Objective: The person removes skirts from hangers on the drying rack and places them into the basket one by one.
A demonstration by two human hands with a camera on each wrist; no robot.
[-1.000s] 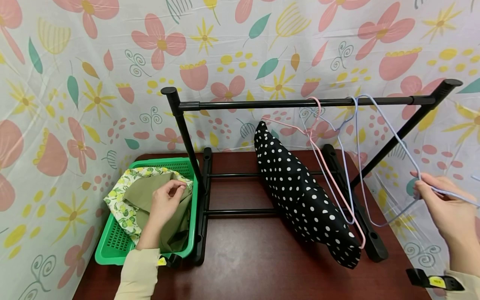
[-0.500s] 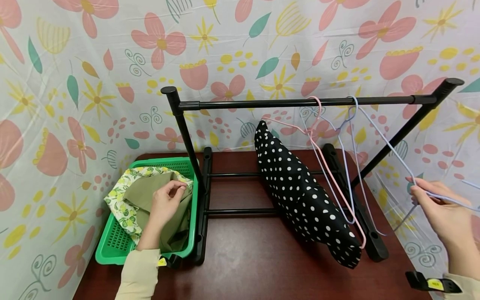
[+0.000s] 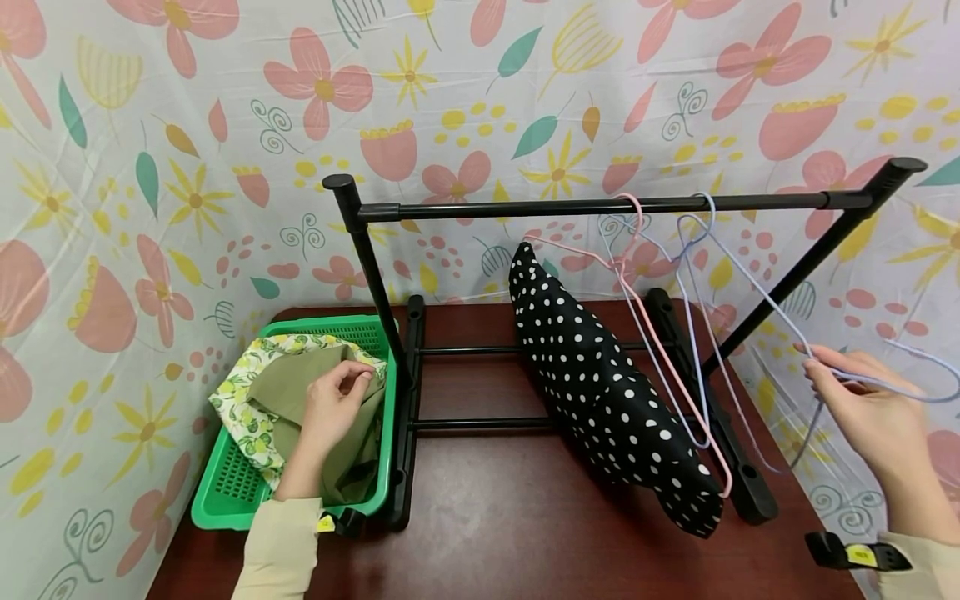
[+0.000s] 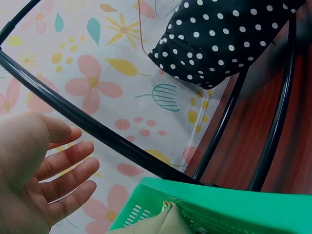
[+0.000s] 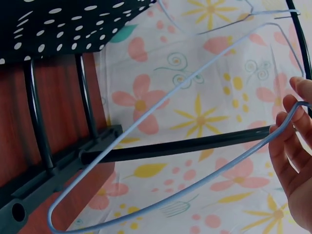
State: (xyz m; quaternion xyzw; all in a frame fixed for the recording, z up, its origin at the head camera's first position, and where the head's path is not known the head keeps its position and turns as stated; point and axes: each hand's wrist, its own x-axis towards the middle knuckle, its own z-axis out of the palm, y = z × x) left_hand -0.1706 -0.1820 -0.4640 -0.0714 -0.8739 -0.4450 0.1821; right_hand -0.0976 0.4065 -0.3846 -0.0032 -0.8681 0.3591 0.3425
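My right hand (image 3: 870,408) pinches a lavender hanger (image 5: 243,153) near its neck, at the right end of the rack. Its hook points right and its long loop reaches left, overlapping another lavender hanger (image 3: 692,342) on the bar in the head view. My left hand (image 3: 333,408) hovers close over an olive-green garment (image 3: 296,383) in the green basket (image 3: 384,467). Its fingers are loosely curled with nothing between them. A black polka-dot garment (image 3: 592,375) hangs from a pink hanger (image 3: 651,323) on the bar.
The black clothes rack (image 3: 480,208) stands on a dark red-brown table (image 3: 480,517). A lemon-print cloth (image 3: 240,417) lies around the olive garment in the basket. Behind everything hangs a floral curtain (image 3: 465,83).
My right hand has moved a little left with the lavender hanger, whose loop has turned and whose hook has swung into view at the right. My left hand has stayed still.
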